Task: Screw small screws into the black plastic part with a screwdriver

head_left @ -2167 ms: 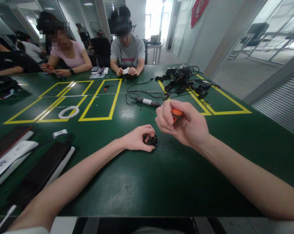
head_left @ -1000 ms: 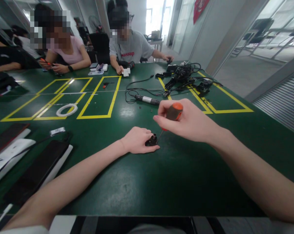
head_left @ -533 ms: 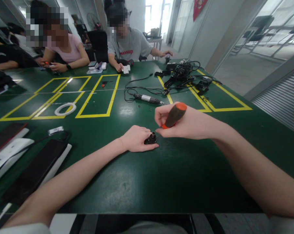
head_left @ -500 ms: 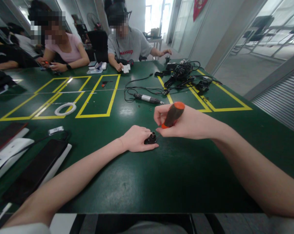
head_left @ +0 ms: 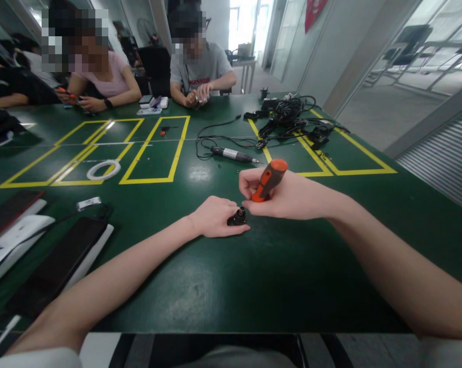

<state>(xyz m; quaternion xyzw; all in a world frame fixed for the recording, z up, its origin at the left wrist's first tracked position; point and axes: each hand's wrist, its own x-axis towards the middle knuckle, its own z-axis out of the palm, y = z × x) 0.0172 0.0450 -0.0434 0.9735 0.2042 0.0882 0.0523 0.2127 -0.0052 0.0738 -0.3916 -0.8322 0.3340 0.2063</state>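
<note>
My left hand (head_left: 217,217) rests on the green table, its thumb and fingers closed around a small black part (head_left: 237,217) with a short round stub on top. Just to the right, my right hand (head_left: 284,191) grips a screwdriver (head_left: 270,180) by its orange and grey handle. The handle leans, its butt end up and to the right. Its lower end points down toward the black part. I cannot make out the shaft or whether the tip touches the part.
An electric screwdriver pen (head_left: 233,154) with a cord lies beyond my hands, near a heap of black cables (head_left: 288,115). A white ring (head_left: 104,169) sits within yellow tape outlines. At left are a black power bank-like slab (head_left: 58,266) and white devices. Two people (head_left: 200,71) work opposite.
The screwdriver handle has turned in my right hand, showing more orange, and shifted slightly left. My left hand stays put. The person opposite has brought both hands together.
</note>
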